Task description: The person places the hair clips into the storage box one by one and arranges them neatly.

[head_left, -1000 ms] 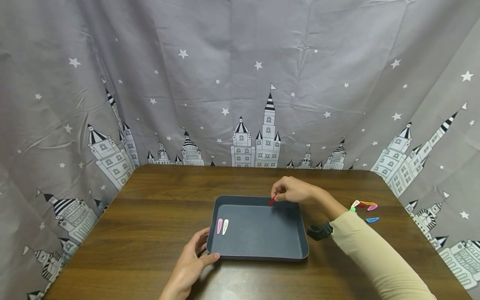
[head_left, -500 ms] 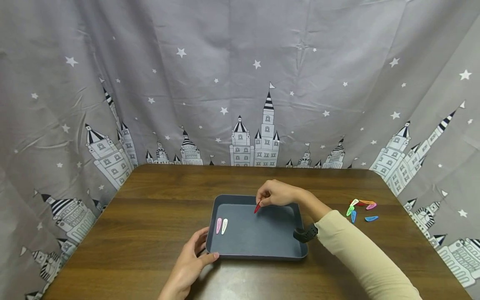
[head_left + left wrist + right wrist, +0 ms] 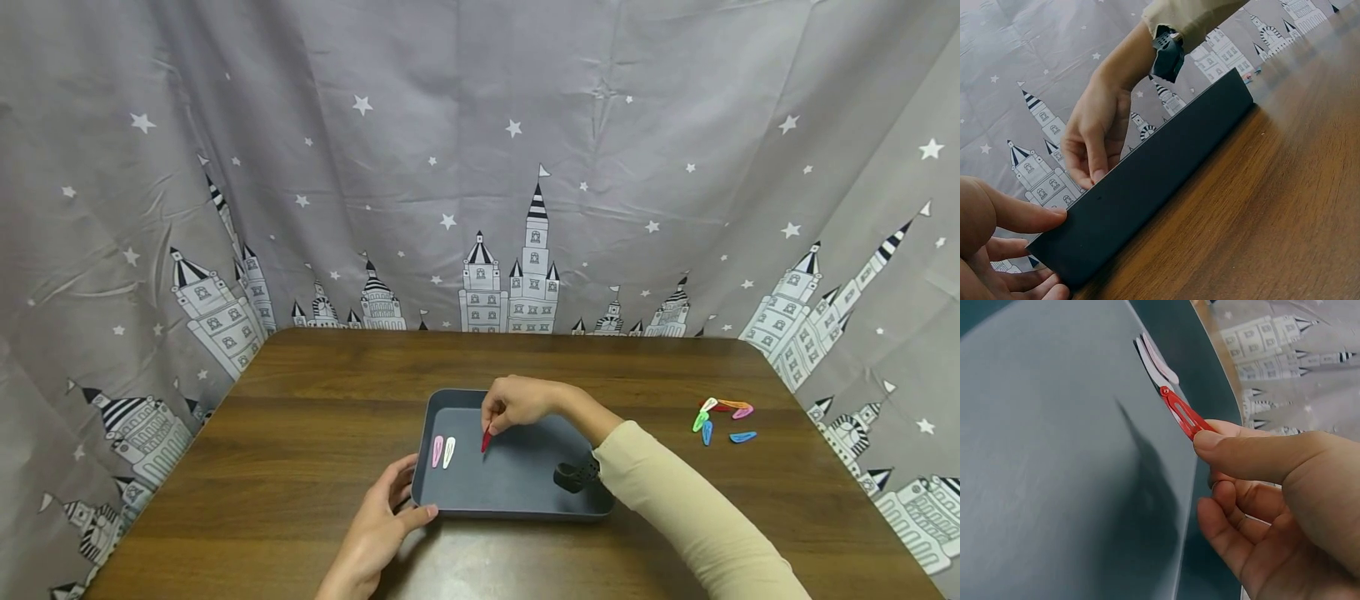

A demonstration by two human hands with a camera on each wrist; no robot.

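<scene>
My right hand [image 3: 521, 402] pinches a red snap hair clip [image 3: 486, 440] between thumb and forefinger above the dark grey tray [image 3: 517, 492]. In the right wrist view the red clip [image 3: 1182, 415] points away from the fingertips, and its shadow falls on the tray floor. A pink hair clip [image 3: 437, 451] and a white hair clip [image 3: 448, 452] lie side by side near the tray's left wall. My left hand [image 3: 382, 521] holds the tray's near left corner. The left wrist view has its thumb [image 3: 1041, 217] on the rim and other fingers round the corner.
On the brown wooden table [image 3: 322, 392], right of the tray, lies a loose group of several hair clips, among them a green clip [image 3: 700, 422] and a blue clip [image 3: 743, 437]. A grey castle-print curtain [image 3: 420, 167] hangs behind the table.
My right hand has carried the red clip leftward and nearer across the tray, from its far side toward the white clip. The left hand stays at the corner.
</scene>
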